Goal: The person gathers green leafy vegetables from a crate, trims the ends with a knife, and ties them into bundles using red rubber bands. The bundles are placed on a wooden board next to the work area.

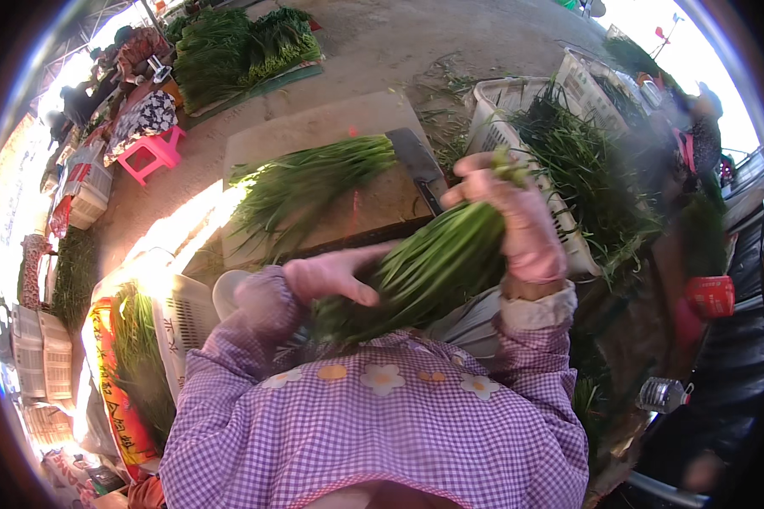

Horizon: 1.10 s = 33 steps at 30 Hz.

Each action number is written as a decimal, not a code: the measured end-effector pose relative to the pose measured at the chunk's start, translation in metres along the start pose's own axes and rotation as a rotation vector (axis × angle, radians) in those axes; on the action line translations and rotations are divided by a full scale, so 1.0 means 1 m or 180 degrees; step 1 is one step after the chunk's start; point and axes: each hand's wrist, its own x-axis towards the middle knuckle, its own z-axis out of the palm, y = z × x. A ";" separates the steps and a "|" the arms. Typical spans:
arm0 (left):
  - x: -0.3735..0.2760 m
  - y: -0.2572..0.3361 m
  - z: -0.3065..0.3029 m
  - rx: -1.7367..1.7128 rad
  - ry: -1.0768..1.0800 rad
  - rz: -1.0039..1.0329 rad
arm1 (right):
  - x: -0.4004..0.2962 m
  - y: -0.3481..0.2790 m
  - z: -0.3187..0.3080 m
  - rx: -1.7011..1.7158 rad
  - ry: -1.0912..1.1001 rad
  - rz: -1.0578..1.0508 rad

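Observation:
A thick bundle of long green leafy stalks, perhaps garlic chives, lies slanted across my lap. My right hand, in a pink glove, grips it near its pale stem end. My left hand, also gloved in pink, is at the leafy side with thumb and fingers spread; whether it bears on the leaves is blurred. In front of me another bunch of stalks lies on a board, and a cleaver rests at the stem end of that bunch, its dark handle towards me.
A white plastic crate heaped with loose greens stands at the right. Another white crate is at the left. Beyond are a pink stool with a person seated on it and piled greens. A plastic bottle lies lower right.

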 end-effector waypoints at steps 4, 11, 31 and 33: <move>-0.035 -0.008 -0.026 0.0414 0.1962 -0.0320 | 0.035 0.022 -0.148 -0.1100 0.1306 -0.0527; -0.060 -0.028 -0.016 -0.0478 0.2019 -0.0720 | 0.034 0.037 -0.191 -0.1944 0.1742 -0.0870; 0.065 0.023 0.030 -0.1229 0.0767 0.0749 | -0.058 0.092 0.033 -0.5041 -0.2420 -0.2860; 0.076 0.015 -0.005 -0.0190 0.1339 0.1179 | -0.034 0.086 -0.001 -0.3770 -0.0906 -0.1887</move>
